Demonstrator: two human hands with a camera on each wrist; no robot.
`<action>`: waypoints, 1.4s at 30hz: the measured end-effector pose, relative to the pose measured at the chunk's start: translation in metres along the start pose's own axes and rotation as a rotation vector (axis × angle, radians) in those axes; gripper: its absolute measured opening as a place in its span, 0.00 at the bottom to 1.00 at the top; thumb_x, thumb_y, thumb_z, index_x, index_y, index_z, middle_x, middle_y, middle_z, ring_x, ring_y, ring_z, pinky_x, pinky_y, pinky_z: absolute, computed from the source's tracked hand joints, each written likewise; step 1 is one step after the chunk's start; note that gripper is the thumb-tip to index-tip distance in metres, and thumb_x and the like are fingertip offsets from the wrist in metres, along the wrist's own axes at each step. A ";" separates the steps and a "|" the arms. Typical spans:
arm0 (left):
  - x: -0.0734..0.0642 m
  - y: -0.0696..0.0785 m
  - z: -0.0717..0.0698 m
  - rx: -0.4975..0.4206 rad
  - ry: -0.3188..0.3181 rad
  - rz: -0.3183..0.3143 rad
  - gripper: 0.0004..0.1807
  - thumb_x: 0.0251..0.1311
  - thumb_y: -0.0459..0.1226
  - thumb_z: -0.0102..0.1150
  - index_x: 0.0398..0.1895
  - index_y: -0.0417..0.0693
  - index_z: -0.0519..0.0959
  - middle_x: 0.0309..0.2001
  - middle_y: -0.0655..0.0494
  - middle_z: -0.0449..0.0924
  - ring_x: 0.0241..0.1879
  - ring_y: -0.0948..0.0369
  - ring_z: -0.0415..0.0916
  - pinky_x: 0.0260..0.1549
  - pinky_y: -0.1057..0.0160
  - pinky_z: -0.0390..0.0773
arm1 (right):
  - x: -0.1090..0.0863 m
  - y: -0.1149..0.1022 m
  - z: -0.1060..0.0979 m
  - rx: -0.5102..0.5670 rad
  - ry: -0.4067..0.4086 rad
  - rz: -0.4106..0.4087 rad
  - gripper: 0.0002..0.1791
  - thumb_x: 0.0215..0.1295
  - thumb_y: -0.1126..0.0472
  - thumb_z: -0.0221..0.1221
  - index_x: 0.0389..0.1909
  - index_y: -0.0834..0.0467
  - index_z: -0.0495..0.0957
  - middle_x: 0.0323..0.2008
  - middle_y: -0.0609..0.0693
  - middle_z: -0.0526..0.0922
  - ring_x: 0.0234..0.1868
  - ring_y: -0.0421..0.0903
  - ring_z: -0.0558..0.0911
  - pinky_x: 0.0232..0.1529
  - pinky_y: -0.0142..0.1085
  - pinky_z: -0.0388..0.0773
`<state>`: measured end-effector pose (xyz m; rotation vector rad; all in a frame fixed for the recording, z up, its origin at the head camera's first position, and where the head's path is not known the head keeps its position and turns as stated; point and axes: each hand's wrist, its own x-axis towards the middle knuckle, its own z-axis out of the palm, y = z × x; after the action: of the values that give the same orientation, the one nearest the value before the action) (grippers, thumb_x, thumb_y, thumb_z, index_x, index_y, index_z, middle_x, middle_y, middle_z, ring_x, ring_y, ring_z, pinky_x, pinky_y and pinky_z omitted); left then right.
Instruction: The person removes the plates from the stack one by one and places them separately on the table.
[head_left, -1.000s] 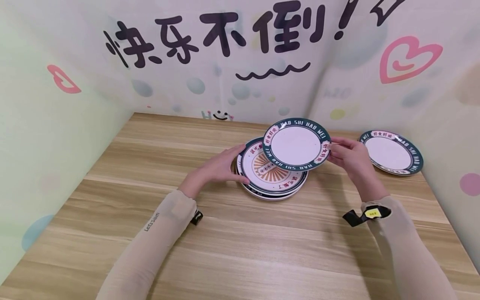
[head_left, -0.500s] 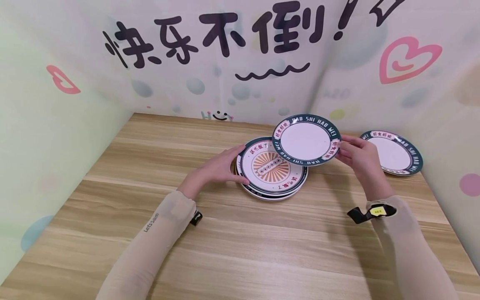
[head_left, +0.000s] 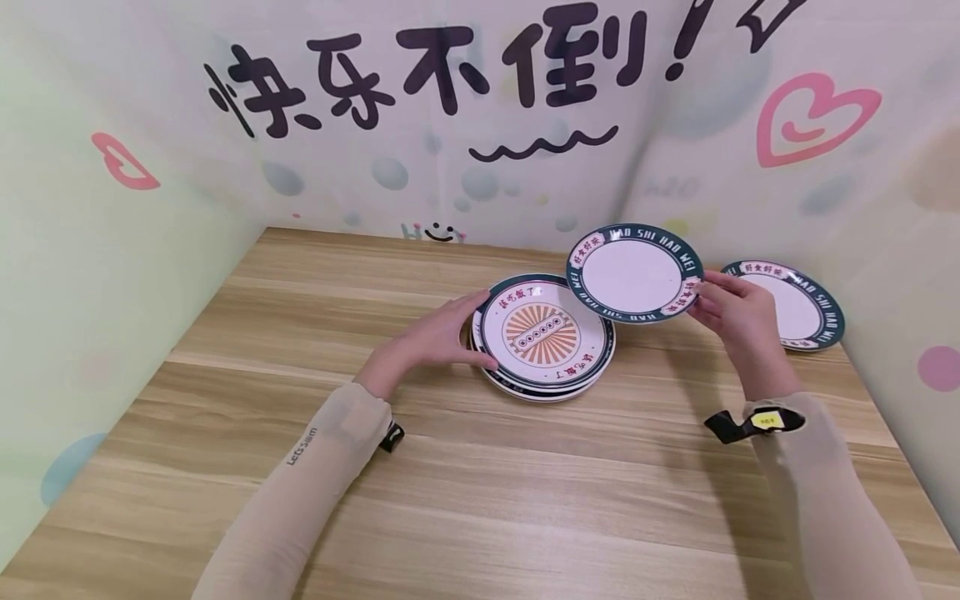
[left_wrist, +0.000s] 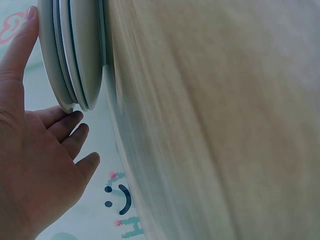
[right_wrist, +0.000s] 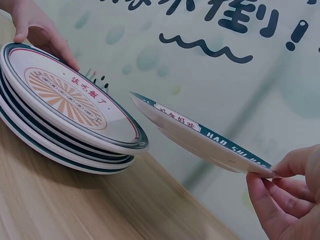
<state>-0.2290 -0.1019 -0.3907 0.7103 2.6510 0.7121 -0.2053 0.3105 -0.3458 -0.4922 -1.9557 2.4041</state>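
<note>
In the head view my right hand (head_left: 738, 321) pinches the right rim of a white plate (head_left: 633, 275) with a dark green lettered border. The right wrist view shows this plate (right_wrist: 200, 137) in the air, thumb on top and fingers beneath its edge. To its left is a stack of plates (head_left: 543, 333); the top one has an orange sunburst and red characters. My left hand (head_left: 431, 337) is at the stack's left side, thumb and fingers spread along the rim. In the left wrist view, the fingertips (left_wrist: 75, 116) rest right at the plates' edges (left_wrist: 75, 60).
Another green-bordered plate (head_left: 813, 312) lies at the right back of the wooden table (head_left: 487, 500), partly behind my right hand. A printed cloth wall (head_left: 360, 183) stands along the table's back edge, with side walls left and right.
My right hand has carried the held plate to the right and slightly away, uncovering more of the stack's top plate. My left hand has stayed at the stack.
</note>
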 end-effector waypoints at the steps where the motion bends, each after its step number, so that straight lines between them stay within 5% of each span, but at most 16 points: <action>1: 0.000 0.000 0.000 0.000 0.000 0.001 0.66 0.46 0.66 0.70 0.81 0.54 0.43 0.81 0.55 0.45 0.80 0.53 0.44 0.78 0.51 0.52 | 0.000 0.000 -0.001 0.003 0.008 0.000 0.06 0.65 0.66 0.64 0.40 0.52 0.82 0.28 0.43 0.86 0.28 0.37 0.85 0.34 0.28 0.86; 21: -0.001 0.001 0.000 -0.014 0.002 0.001 0.66 0.46 0.65 0.71 0.81 0.54 0.43 0.81 0.54 0.45 0.80 0.53 0.44 0.78 0.51 0.52 | 0.006 0.004 -0.018 0.074 0.124 0.046 0.08 0.64 0.67 0.63 0.41 0.51 0.82 0.28 0.43 0.85 0.28 0.37 0.84 0.33 0.29 0.86; 42: 0.000 -0.001 0.000 -0.006 -0.008 -0.007 0.66 0.46 0.67 0.69 0.82 0.56 0.43 0.81 0.56 0.45 0.80 0.54 0.44 0.78 0.51 0.52 | 0.011 0.014 -0.028 0.131 0.146 0.102 0.08 0.64 0.71 0.62 0.38 0.54 0.79 0.24 0.46 0.86 0.26 0.39 0.86 0.31 0.30 0.86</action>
<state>-0.2290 -0.1024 -0.3910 0.6999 2.6418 0.7129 -0.2064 0.3361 -0.3668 -0.7552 -1.7424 2.4564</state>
